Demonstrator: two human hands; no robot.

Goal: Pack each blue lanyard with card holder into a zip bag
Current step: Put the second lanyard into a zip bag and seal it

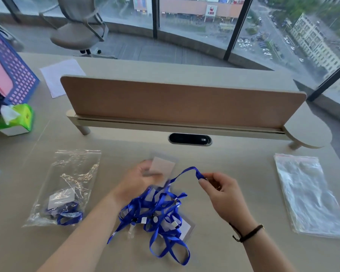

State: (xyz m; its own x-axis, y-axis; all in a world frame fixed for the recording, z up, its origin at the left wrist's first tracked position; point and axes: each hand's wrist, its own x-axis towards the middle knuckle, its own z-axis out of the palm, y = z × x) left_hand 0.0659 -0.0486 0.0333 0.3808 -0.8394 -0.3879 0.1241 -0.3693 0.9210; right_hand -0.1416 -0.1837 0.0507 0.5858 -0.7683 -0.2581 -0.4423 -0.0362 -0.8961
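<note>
Right hand (221, 190): fingertips pinching a blue strap (186, 171), lifting it off the heap.
Left hand (139, 179): gripping its card holder (162, 165).
Heap (157, 214): tangled lanyards, centre-near, unpacked.
Done: one filled bag (67, 191), left.
Waiting: empty bags (306, 195), right.

Bare beige desk (234, 169) lay open between the tangled heap of blue ribbon lanyards with clear card holders (157, 214) at the centre and the flat stack of clear zip bags (310, 195) to the right. Another open strip separated the heap from the filled clear zip bag (67, 187) on the left. Behind, a brown upright divider panel (181, 103) walled off the far side, with a black oval cable port (190, 139) just before it. A green tissue pack (18, 119) and blue perforated file rack (18, 79) crowded the far-left corner.
</note>
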